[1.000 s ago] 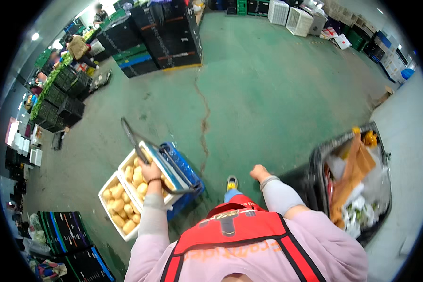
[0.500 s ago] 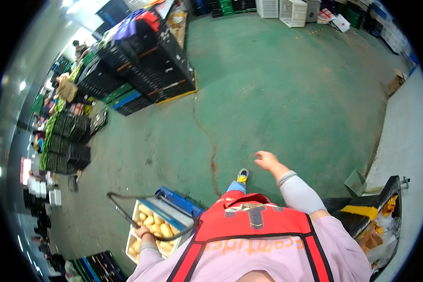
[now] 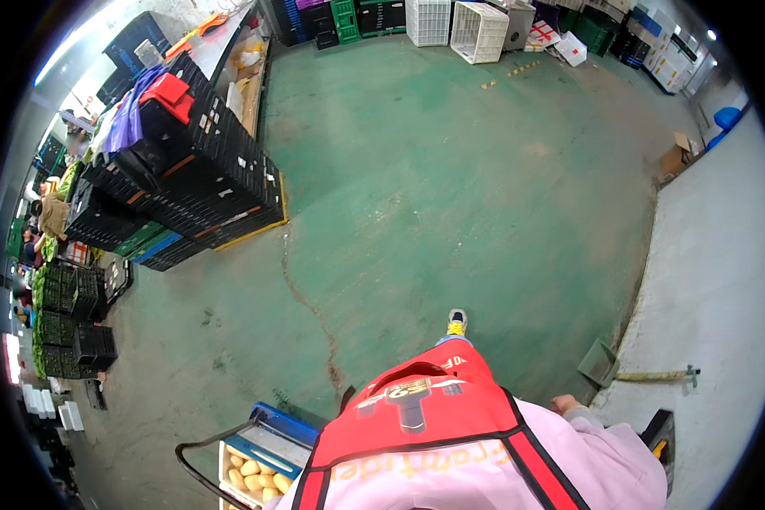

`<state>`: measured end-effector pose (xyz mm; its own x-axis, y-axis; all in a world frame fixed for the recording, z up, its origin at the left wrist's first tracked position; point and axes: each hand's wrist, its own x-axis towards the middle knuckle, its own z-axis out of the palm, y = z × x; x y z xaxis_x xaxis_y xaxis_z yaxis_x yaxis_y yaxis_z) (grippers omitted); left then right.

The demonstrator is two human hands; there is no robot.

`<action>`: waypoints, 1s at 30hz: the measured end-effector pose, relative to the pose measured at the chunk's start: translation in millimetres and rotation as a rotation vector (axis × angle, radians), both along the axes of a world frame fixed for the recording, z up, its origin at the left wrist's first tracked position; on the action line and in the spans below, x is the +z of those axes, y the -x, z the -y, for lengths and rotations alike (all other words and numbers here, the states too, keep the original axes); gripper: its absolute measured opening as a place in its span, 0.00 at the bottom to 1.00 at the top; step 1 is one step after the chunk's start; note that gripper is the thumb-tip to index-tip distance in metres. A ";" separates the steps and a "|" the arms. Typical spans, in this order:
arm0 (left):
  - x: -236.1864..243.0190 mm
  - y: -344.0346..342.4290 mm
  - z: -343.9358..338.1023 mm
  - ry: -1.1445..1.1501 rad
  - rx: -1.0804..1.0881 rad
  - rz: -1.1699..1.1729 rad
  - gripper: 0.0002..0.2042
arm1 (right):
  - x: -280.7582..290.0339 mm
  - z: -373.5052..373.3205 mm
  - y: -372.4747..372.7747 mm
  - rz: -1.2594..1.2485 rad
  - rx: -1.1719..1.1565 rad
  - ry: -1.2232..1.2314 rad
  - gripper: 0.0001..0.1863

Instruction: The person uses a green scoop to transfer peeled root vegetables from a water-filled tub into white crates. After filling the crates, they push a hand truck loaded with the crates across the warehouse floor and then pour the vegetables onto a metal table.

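Observation:
Low at the left, a wheeled-cart-like blue frame [image 3: 285, 422] with a dark curved handle [image 3: 184, 459] carries a white box [image 3: 224, 463]. Pale yellow, potato-like produce [image 3: 255, 478] fills the part of the box in view. My left hand is outside the picture, past the lower edge near the box. At my right side, my right hand [image 3: 563, 404] hangs beside the red apron, touching nothing that I can see. Its fingers are too small and turned away to make out.
Tall stacks of black crates [image 3: 204, 170] stand at the left, with crates of green vegetables [image 3: 59, 323] and people beyond. White crates [image 3: 480, 34] line the far side. A white wall [image 3: 697, 280] runs along the right, with a green scoop-like bin [image 3: 599, 364] at its foot.
I have moved forward over the green floor, and the crate stacks now lie further left. My right hand swung back to my side. My left hand, earlier at the box and handle, left view.

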<state>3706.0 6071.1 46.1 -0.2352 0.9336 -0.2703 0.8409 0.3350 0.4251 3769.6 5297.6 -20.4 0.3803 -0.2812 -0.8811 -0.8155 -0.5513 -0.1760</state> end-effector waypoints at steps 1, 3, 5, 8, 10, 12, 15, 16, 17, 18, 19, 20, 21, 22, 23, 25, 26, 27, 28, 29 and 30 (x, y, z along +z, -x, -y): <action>0.8 -23.6 15.0 0.006 -0.020 0.003 0.21 | 11.5 -16.7 -43.7 0.005 -0.203 -0.006 0.06; -1.1 -64.7 42.8 0.023 -0.044 0.008 0.21 | 44.1 -25.3 -134.0 0.053 -0.335 -0.023 0.09; -2.4 -102.2 66.3 0.043 -0.060 0.017 0.21 | 52.6 -0.2 -230.5 0.145 -0.069 -0.002 0.14; 8.0 -151.7 87.6 0.037 -0.080 0.021 0.21 | 43.6 47.9 -377.9 0.310 0.360 0.238 0.13; 9.8 -195.5 101.1 0.058 -0.098 0.038 0.21 | 38.9 79.4 -473.9 0.678 0.640 0.557 0.16; 20.3 -219.6 103.5 0.042 -0.109 0.019 0.21 | 68.0 17.9 -565.4 0.664 0.485 0.482 0.19; 25.1 -268.4 106.9 0.036 -0.149 0.001 0.21 | 117.1 -108.5 -642.8 0.698 0.327 0.187 0.26; 22.9 -291.4 108.9 0.044 -0.181 0.001 0.21 | 105.5 -133.2 -659.0 0.764 0.291 0.079 0.26; 30.1 -300.2 101.8 0.022 -0.178 -0.010 0.21 | 136.9 -197.1 -665.6 0.688 0.332 -0.120 0.27; 26.2 -330.9 105.9 0.034 -0.228 -0.005 0.21 | 106.8 -213.1 -683.3 0.722 0.464 -0.189 0.27; 28.5 -345.2 102.1 0.027 -0.237 -0.016 0.21 | 122.1 -258.8 -689.7 0.698 0.596 -0.306 0.27; 29.4 -366.8 100.8 0.027 -0.258 -0.019 0.21 | 121.5 -286.9 -697.5 0.691 0.668 -0.470 0.26; 34.9 -378.1 94.8 0.012 -0.253 -0.032 0.21 | 152.5 -322.0 -705.4 0.605 0.790 -0.595 0.26; 29.3 -407.5 101.9 0.025 -0.287 -0.030 0.21 | 148.4 -329.8 -723.4 0.665 0.897 -0.654 0.26; 29.7 -433.9 106.5 0.019 -0.290 -0.031 0.21 | 159.7 -341.1 -744.2 0.662 0.965 -0.663 0.24; 24.3 -486.8 120.7 0.030 -0.297 -0.034 0.21 | 162.3 -329.2 -803.0 0.663 0.821 -0.670 0.24; 21.3 -516.3 126.9 0.033 -0.300 -0.035 0.21 | 160.3 -321.4 -830.5 0.664 0.747 -0.667 0.24; 20.6 -541.2 133.4 0.039 -0.297 -0.040 0.21 | 144.8 -307.8 -854.2 0.735 0.638 -0.663 0.24; 20.1 -569.8 139.1 0.042 -0.293 -0.042 0.21 | 131.0 -283.7 -879.4 0.715 0.472 -0.623 0.24; 17.8 -596.3 149.3 0.053 -0.299 -0.042 0.21 | 104.8 -251.5 -900.8 0.783 0.458 -0.460 0.23; 20.1 -620.0 153.1 0.051 -0.289 -0.037 0.21 | 86.9 -224.4 -915.2 0.768 0.420 -0.343 0.23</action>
